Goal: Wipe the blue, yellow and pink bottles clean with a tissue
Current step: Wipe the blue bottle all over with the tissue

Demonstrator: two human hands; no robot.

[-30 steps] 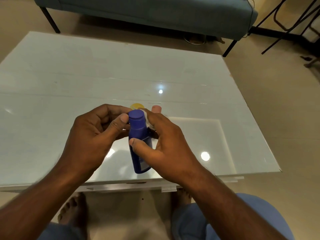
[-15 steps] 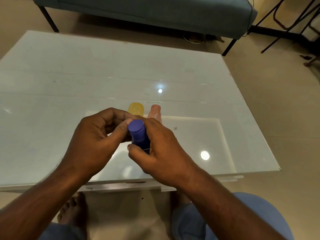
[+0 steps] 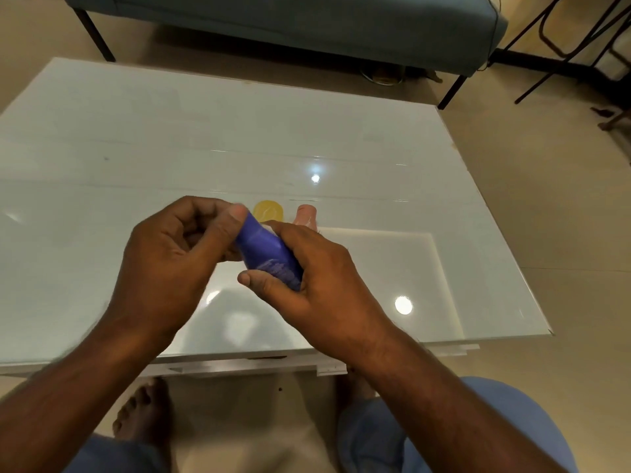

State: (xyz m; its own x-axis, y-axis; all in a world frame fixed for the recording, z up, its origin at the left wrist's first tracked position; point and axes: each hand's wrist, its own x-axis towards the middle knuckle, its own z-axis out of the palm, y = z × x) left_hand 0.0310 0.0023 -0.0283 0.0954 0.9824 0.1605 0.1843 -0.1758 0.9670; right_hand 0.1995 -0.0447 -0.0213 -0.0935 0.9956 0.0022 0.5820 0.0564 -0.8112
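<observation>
1. The blue bottle is held in the air between both hands, above the near middle of the white glass table, tilted so its top leans toward the left hand and away from the person.
2. The left hand has its fingers curled inward, and its thumb lies against the top end of the blue bottle; the cap is hidden behind that thumb and fingers, so the hand grips the bottle's upper end.
3. The right hand wraps the lower body of the blue bottle, thumb across the near side and fingers curled over the far side.
4. A small bit of white shows at the right index finger against the bottle's shoulder; it may be the tissue, but too little is visible to be sure.
5. The yellow bottle stands on the table just beyond the hands, with only its rounded top showing above them.
6. The pink bottle stands just to the right of the yellow one, close but apart from it, its lower part hidden behind the right hand.
7. Both standing bottles are near the table's middle, somewhat toward the near edge.
8. Beyond the far edge of the table stands a teal sofa on dark legs.
9. Below the near edge, bare feet rest on the floor, and blue-clad knees show at the bottom.
</observation>
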